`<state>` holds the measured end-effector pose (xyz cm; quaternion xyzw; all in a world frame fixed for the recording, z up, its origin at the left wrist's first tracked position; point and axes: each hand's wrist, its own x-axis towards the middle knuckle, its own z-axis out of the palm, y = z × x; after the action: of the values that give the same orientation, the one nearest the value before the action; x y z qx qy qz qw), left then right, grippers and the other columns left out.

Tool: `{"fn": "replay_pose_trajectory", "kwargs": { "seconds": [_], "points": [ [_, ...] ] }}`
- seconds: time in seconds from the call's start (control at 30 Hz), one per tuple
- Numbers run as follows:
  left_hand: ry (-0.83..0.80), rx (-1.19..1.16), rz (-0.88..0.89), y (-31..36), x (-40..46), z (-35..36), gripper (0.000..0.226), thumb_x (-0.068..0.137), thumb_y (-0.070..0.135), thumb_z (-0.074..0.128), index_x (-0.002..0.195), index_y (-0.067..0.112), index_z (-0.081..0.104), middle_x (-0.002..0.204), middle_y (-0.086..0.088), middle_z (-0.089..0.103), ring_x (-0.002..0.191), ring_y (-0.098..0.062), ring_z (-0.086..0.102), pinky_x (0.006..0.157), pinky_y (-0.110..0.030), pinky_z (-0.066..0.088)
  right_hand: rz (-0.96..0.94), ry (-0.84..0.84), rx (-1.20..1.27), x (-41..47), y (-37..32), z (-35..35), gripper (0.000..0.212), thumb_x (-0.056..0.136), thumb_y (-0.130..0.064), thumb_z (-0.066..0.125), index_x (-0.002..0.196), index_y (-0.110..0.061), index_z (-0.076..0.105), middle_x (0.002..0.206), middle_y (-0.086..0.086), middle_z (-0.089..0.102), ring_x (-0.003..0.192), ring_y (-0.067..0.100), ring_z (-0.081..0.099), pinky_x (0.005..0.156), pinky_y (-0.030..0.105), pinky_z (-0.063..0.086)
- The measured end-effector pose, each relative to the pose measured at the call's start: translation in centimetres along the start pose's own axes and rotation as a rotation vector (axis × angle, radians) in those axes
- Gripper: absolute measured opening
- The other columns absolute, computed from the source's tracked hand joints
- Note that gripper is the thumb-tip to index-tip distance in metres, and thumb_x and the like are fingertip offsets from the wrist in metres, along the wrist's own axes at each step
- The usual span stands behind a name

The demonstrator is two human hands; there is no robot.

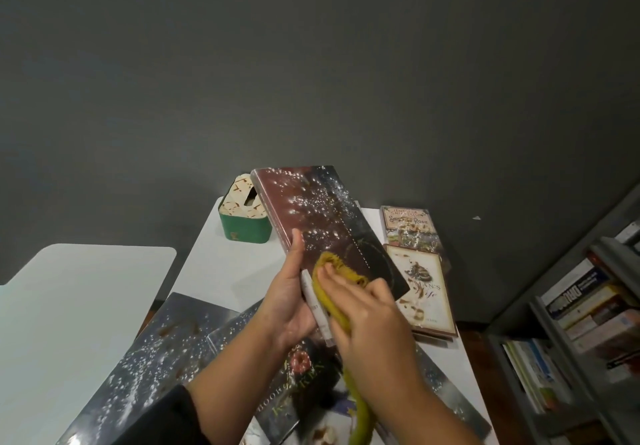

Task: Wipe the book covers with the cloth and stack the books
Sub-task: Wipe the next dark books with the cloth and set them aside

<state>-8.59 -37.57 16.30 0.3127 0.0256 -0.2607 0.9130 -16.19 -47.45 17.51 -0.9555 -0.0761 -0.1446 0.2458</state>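
Left hand (289, 300) curled round the near spine edge of a raised, tilted book (325, 226), thumb up along its glossy maroon-and-black cover flecked with white specks. Right hand (367, 316) laid flat, fingers together, pressing a crumpled mustard-yellow cloth (341, 273) against that cover, above more speckled books (166, 365) on the white table (225, 264).

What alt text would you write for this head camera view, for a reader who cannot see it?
A person's left hand holds a dark, white-speckled book tilted above a white table while the right hand presses a yellow-green cloth on its cover. More books lie on the table, a green tissue box stands behind, and a bookshelf is at right.
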Motion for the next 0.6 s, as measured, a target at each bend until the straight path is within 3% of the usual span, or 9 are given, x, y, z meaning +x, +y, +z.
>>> {"fn": "replay_pose_trajectory", "kwargs": {
  "seconds": [0.1,0.23,0.37,0.47,0.53,0.6],
  "points": [
    [-0.027,0.009,-0.049,-0.6,-0.4,0.2,0.064,0.083,0.059,0.04,0.088,0.008,0.078,0.101,-0.016,0.072,0.09,-0.026,0.07,0.086,-0.04,0.055,0.176,0.037,-0.009,2.1,3.0,-0.4,0.063,0.089,-0.018,0.059,0.138,-0.044,0.03,0.131,-0.03,0.035,0.087,-0.004,0.043,0.062,-0.003,0.037],
    [-0.069,0.029,-0.09,-1.1,-0.8,0.5,0.063,0.082,0.058,0.038,0.088,0.01,0.079,0.102,-0.013,0.073,0.09,-0.023,0.071,0.088,-0.04,0.054,0.312,0.058,-0.083,3.9,5.7,-1.1,0.056,0.09,-0.018,0.059,0.14,-0.035,0.038,0.135,-0.013,0.052,0.105,0.011,0.045,0.086,0.024,0.046],
    [-0.041,-0.016,-0.065,-0.8,-0.6,-0.1,0.062,0.08,0.058,0.046,0.093,0.005,0.076,0.1,-0.017,0.071,0.087,-0.027,0.071,0.077,-0.038,0.059,0.146,0.04,-0.071,1.8,1.4,-0.7,0.055,0.091,-0.037,0.048,0.142,-0.035,0.028,0.136,-0.026,0.034,0.103,0.004,0.044,0.084,0.018,0.049],
    [0.024,-0.02,-0.071,-0.8,-0.4,-0.8,0.061,0.081,0.062,0.05,0.095,0.005,0.067,0.086,-0.016,0.069,0.077,-0.027,0.07,0.072,-0.038,0.06,-0.057,0.051,-0.027,0.2,-1.1,0.5,0.053,0.089,-0.047,0.032,0.138,-0.027,0.039,0.133,-0.021,0.041,0.089,0.006,0.048,0.067,0.013,0.049],
    [-0.011,-0.034,-0.083,-0.8,-0.6,-0.7,0.063,0.083,0.06,0.045,0.094,0.004,0.071,0.09,-0.018,0.071,0.081,-0.028,0.071,0.073,-0.038,0.06,-0.031,0.092,-0.021,1.2,0.4,0.4,0.045,0.092,-0.038,0.037,0.135,-0.03,0.042,0.131,-0.02,0.05,0.087,0.004,0.047,0.065,0.006,0.041],
    [-0.042,-0.024,-0.101,-1.0,-0.9,-0.7,0.067,0.084,0.059,0.039,0.094,0.006,0.076,0.101,-0.019,0.071,0.088,-0.027,0.071,0.073,-0.038,0.059,0.086,0.112,-0.048,2.6,3.1,0.3,0.043,0.094,-0.029,0.045,0.136,-0.033,0.041,0.132,-0.019,0.05,0.094,0.007,0.046,0.071,0.009,0.039]
  ]
}}
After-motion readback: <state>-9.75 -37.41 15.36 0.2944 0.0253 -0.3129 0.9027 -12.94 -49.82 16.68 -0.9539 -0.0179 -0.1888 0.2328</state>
